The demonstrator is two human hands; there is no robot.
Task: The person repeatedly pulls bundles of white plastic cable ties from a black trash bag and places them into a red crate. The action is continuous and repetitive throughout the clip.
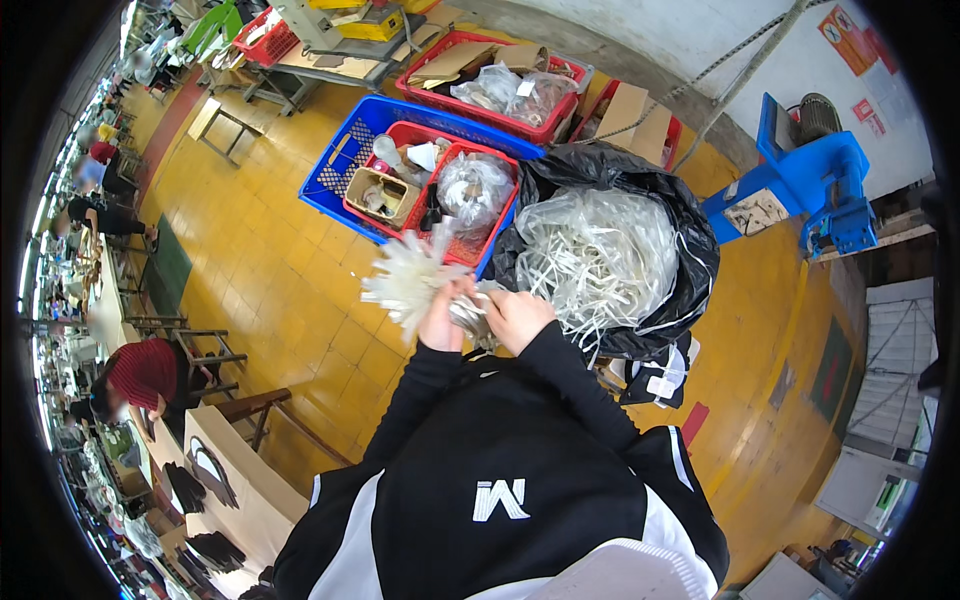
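Observation:
A fanned bundle of whitish, translucent strips (404, 284) is in front of my body. My left hand (440, 322) is closed around its middle, and the loose ends spread out to the left. My right hand (518, 318) grips the narrow end of the same bundle, fingers bent toward the left hand. Right beside it, a black plastic bag (700, 235) stands with its mouth wide. Inside lies a clear plastic bag (640, 225) full of similar loose white strips (590, 270). What my right fingertips press on is partly hidden.
A blue crate (330, 160) ahead holds a red basket (400, 132) with a cardboard box and a plastic bag. Behind is another red crate (440, 62). A blue machine (780, 180) stands at right. A person (148, 375) works at a table on the left.

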